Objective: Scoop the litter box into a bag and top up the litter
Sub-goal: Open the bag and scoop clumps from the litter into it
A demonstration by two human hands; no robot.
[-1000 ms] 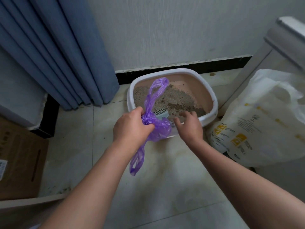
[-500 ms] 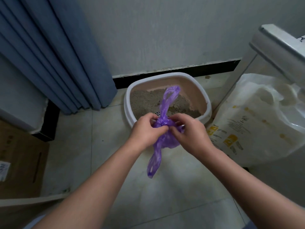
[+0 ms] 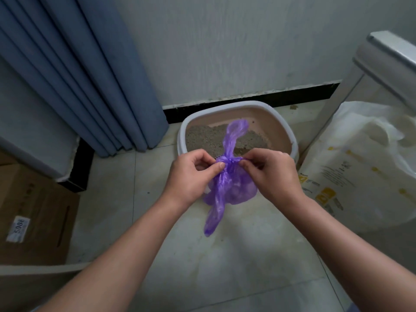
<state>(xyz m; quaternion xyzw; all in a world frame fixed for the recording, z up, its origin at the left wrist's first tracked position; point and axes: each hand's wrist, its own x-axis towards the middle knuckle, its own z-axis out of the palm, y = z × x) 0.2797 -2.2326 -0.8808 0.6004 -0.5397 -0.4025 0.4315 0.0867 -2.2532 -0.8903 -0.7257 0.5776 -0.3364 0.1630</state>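
Head view: left hand (image 3: 191,176) and right hand (image 3: 270,174) raised side by side above a tiled floor (image 3: 236,255), both pinching the gathered neck of a purple plastic bag (image 3: 231,188). Left fingers (image 3: 216,167) curled in, thumb and forefinger closed on the knot from the left; right fingers (image 3: 247,163) curled likewise, closed on the same knot from the right. One bag handle standing up above the fingertips, the other trailing down below them past the bulging bag body. Just beyond the fingers, a white-rimmed litter box (image 3: 286,124) on the floor against the wall, grey litter (image 3: 207,136) inside. To the right of the right fingers, a large white litter sack (image 3: 360,176) with yellow markings. Far left of the left fingers, a blue curtain (image 3: 78,75) and a cardboard box (image 3: 33,210).
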